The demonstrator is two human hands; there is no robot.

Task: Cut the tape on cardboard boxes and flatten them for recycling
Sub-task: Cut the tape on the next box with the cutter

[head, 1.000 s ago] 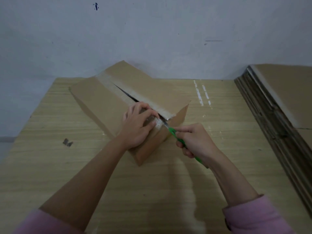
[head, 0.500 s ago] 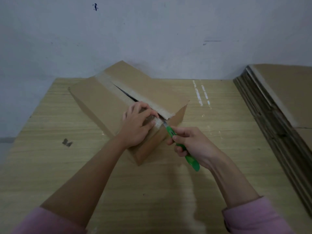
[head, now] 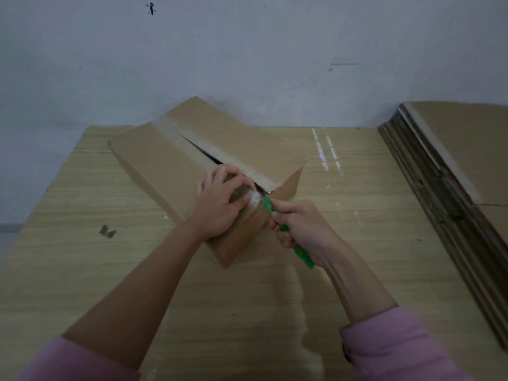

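No legible text.
Cardboard box (head: 176, 160), stacked cardboard (head: 453, 149), wall (head: 247, 50): plain surfaces, no labels, brands or numbers readable.

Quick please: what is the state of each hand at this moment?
Left hand: fingers curled, pinching the clear tape at the cardboard box end.
Right hand: fingers closed around the green cutter.

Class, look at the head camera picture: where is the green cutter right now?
The green cutter is right of centre, gripped in the right hand, its tip at the taped near end of the cardboard box, beside the left hand.
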